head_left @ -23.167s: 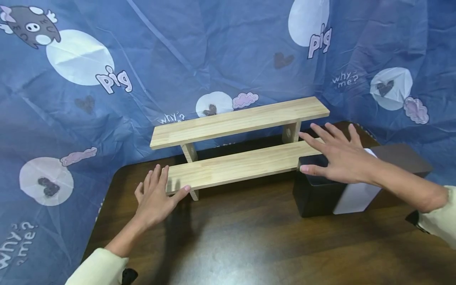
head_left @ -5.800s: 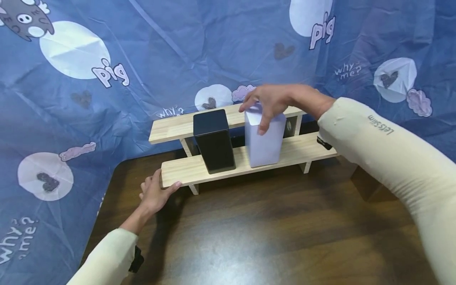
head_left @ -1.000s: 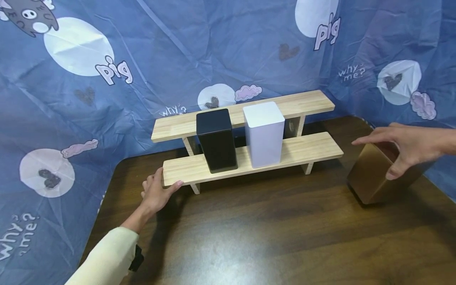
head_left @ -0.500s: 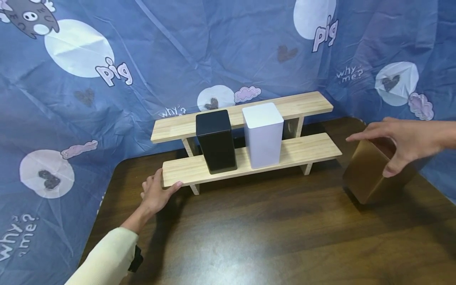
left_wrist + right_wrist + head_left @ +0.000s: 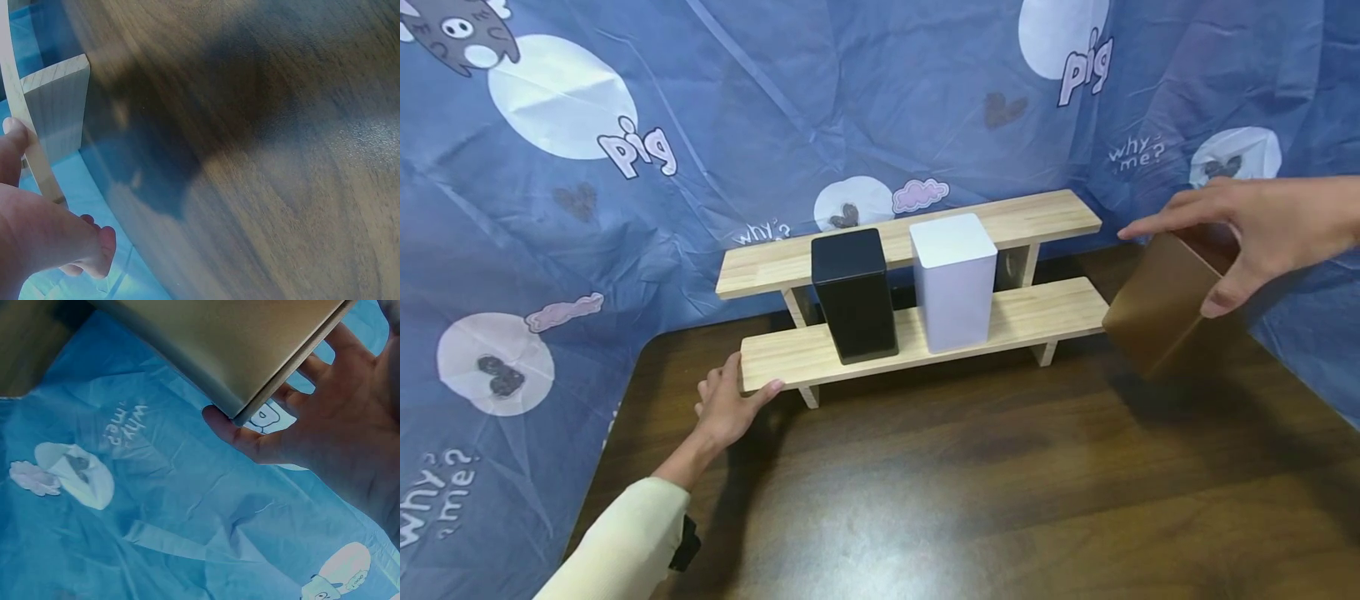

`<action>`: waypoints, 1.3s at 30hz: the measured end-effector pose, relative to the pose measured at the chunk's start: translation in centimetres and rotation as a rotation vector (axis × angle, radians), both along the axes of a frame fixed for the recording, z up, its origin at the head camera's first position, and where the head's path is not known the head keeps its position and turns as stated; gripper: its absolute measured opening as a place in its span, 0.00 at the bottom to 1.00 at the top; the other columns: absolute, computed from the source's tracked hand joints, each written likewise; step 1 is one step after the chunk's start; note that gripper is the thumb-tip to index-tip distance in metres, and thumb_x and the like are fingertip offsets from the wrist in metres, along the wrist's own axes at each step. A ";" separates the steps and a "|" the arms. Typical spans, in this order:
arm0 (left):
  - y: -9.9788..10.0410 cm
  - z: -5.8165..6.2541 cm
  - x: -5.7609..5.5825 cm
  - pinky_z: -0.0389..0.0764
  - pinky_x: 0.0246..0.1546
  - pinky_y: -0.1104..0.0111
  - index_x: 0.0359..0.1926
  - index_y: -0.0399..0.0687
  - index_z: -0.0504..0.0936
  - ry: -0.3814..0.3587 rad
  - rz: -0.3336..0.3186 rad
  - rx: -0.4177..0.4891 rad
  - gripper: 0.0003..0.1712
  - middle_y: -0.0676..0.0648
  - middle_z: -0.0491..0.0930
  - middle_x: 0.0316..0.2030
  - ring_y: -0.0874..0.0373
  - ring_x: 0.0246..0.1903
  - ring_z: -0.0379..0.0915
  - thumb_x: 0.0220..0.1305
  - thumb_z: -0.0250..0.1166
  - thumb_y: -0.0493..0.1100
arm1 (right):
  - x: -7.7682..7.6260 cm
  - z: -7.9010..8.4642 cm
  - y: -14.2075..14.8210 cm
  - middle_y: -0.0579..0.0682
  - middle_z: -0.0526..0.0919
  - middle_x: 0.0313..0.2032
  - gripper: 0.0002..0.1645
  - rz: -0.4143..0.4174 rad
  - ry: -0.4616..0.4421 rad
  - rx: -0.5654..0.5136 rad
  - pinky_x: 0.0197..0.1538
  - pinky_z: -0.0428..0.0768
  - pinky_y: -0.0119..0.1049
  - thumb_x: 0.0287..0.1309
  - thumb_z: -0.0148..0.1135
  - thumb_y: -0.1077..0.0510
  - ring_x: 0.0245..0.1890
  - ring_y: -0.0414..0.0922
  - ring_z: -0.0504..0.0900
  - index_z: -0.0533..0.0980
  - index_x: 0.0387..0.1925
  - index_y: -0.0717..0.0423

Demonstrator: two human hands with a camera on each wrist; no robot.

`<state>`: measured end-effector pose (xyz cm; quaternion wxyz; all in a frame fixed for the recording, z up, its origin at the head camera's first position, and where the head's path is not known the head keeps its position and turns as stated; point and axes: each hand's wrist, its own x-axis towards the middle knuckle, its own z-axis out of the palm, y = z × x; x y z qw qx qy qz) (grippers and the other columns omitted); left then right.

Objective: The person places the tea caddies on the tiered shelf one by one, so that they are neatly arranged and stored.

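Observation:
At the right of the head view my right hand point(image 5: 1262, 233) grips a brown rectangular container point(image 5: 1172, 300) by its upper rim and holds it tilted above the table. Its hollow inside partly shows under the hand. In the right wrist view the thumb touches the corner of the brown container point(image 5: 250, 350). My left hand point(image 5: 726, 408) holds the left end of the lower board of a two-tier wooden shelf point(image 5: 790, 350), thumb on the front edge. On that board stand a black box point(image 5: 856, 312) and a white box point(image 5: 957, 292), both upright and apart, flat faces up.
The dark wooden table point(image 5: 925, 483) stretches in front of the shelf. A blue patterned cloth point(image 5: 737, 108) hangs close behind it and along the sides. The upper shelf board point(image 5: 1045, 215) runs behind the boxes.
My right hand has taken the brown container up off the table, lifting it and bringing it slightly left. My left hand keeps its hold on the shelf. Both boxes stay put over the last second.

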<state>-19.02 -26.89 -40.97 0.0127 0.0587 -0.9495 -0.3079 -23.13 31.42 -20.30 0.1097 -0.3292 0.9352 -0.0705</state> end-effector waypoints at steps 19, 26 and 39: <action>0.0 0.0 0.0 0.54 0.49 0.42 0.74 0.44 0.49 -0.001 0.008 0.006 0.52 0.26 0.58 0.60 0.34 0.58 0.49 0.60 0.62 0.64 | -3.9 2.1 -5.4 0.55 0.72 0.54 0.58 0.066 -0.086 -0.025 0.41 0.72 0.41 0.38 0.80 0.52 0.46 0.48 0.68 0.61 0.71 0.55; 0.1 0.1 0.1 0.54 0.49 0.42 0.74 0.44 0.49 -0.001 0.012 0.012 0.52 0.26 0.58 0.60 0.34 0.58 0.49 0.60 0.63 0.64 | -5.4 2.5 -6.9 0.62 0.67 0.61 0.58 0.027 -0.084 0.022 0.51 0.69 0.54 0.39 0.79 0.49 0.53 0.55 0.67 0.59 0.72 0.52; 0.1 0.1 0.0 0.55 0.50 0.42 0.74 0.44 0.49 0.003 0.005 0.011 0.52 0.26 0.58 0.60 0.34 0.58 0.49 0.60 0.63 0.64 | -8.0 1.7 -9.6 0.59 0.69 0.54 0.61 -0.018 -0.158 0.062 0.50 0.67 0.47 0.39 0.79 0.47 0.48 0.51 0.68 0.57 0.73 0.53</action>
